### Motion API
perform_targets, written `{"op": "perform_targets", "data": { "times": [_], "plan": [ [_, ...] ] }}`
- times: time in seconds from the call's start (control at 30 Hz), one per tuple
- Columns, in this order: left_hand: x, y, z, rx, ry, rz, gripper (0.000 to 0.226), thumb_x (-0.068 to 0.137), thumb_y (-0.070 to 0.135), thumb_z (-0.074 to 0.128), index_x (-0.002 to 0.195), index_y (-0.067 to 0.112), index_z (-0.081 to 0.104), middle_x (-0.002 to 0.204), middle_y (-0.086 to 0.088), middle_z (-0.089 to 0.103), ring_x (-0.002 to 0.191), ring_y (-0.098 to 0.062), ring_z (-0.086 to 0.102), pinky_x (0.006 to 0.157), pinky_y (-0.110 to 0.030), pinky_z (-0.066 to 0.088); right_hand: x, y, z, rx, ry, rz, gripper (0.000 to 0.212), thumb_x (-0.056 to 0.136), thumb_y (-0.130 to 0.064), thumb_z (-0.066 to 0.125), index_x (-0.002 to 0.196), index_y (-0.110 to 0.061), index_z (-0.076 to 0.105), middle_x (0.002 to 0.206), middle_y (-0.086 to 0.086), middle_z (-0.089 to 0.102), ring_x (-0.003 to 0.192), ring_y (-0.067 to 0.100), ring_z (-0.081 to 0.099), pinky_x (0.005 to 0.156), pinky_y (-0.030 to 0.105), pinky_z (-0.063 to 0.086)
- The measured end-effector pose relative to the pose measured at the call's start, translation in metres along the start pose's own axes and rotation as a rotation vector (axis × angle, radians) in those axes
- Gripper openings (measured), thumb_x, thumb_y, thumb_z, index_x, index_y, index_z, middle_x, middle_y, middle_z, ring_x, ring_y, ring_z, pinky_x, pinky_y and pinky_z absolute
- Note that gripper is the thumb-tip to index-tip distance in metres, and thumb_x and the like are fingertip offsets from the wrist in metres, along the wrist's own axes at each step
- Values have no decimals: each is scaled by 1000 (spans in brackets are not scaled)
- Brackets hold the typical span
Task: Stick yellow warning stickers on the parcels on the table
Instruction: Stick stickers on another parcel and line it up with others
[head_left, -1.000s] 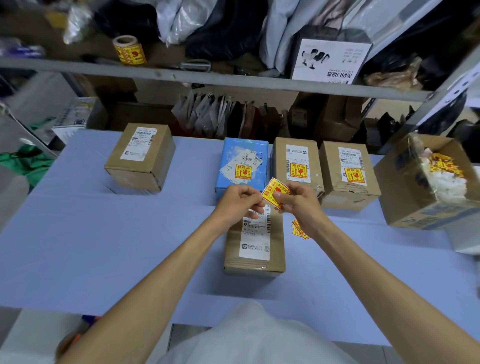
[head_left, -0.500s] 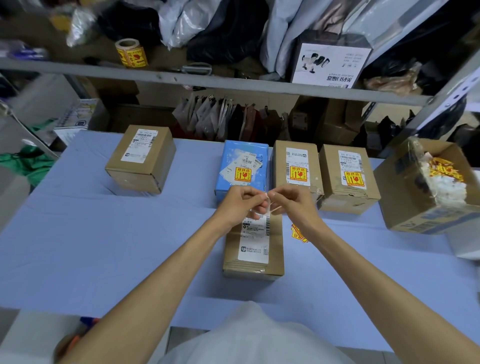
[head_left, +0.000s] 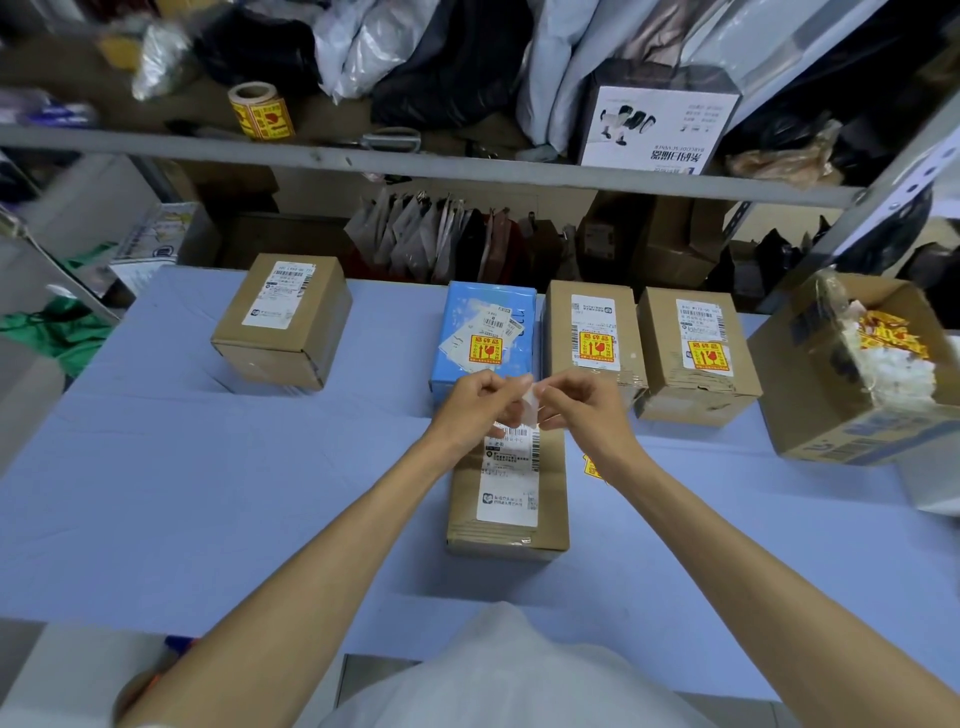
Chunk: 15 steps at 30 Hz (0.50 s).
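My left hand (head_left: 480, 402) and my right hand (head_left: 582, 402) meet above a brown parcel (head_left: 509, 499) with a white shipping label. Both pinch a small sticker (head_left: 531, 402), of which only the pale back shows. Behind them stand a blue parcel (head_left: 485, 332) and two brown parcels (head_left: 592, 332) (head_left: 696, 353), each with a yellow warning sticker on top. A brown parcel (head_left: 283, 322) at the far left has only a white label. Loose yellow stickers (head_left: 592, 467) lie on the table under my right wrist.
An open cardboard box (head_left: 857, 415) with yellow stickers and white backing scraps stands at the right. The table has a light blue cover (head_left: 182, 493). A roll of yellow stickers (head_left: 260, 111) sits on the metal shelf above, among bags and boxes.
The sticker, held with its yellow face up a second ago, is now turned so only its pale back shows. Both hands stay together over the near parcel.
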<state>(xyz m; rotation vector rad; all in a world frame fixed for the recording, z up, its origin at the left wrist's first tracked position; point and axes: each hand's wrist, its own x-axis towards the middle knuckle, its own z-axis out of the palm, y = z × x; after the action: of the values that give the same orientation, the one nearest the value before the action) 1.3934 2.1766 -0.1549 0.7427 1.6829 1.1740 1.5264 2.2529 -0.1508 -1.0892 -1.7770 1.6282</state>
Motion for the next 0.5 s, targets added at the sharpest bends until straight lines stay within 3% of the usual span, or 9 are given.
{"op": "perform_targets", "data": {
  "times": [0.07,0.13,0.27,0.4,0.5],
  "plan": [
    [-1,2,2,52,7,30,42,88,44,60,96,3,61,79,-1,72,70,-8,68,63,-23,53,-1,0,3,6,-31,2,15,92,-9,60,88,2,70,76,14,72,65,19,69,66,32,59],
    [2,2,3,75,14,43,36,91,41,58,93,5,62,78,-1,71,69,-8,68,60,-21,50,0,0,4,16,-38,19,16,92,-10,61,88,3,70,76,15,71,65,19,68,66,32,59],
    [6,-2,0,127,35,31,22,97,29,52,85,12,55,94,-12,71,85,-22,70,69,-29,58,2,1,-1,51,-6,68,12,91,-5,60,85,-1,69,77,14,71,64,21,69,67,35,59],
    [9,-7,-6,116,71,-48,10,100,19,44,99,9,46,109,-13,60,98,-26,65,69,-31,61,4,2,-8,127,119,137,13,90,-3,59,79,-4,65,73,11,67,57,18,66,55,29,56],
    [9,-11,-11,250,83,-29,12,100,14,41,109,15,49,122,-11,54,109,-29,58,77,-43,60,4,4,-9,96,170,146,11,91,-5,60,81,-3,65,77,9,69,60,19,67,52,26,56]
  ]
}}
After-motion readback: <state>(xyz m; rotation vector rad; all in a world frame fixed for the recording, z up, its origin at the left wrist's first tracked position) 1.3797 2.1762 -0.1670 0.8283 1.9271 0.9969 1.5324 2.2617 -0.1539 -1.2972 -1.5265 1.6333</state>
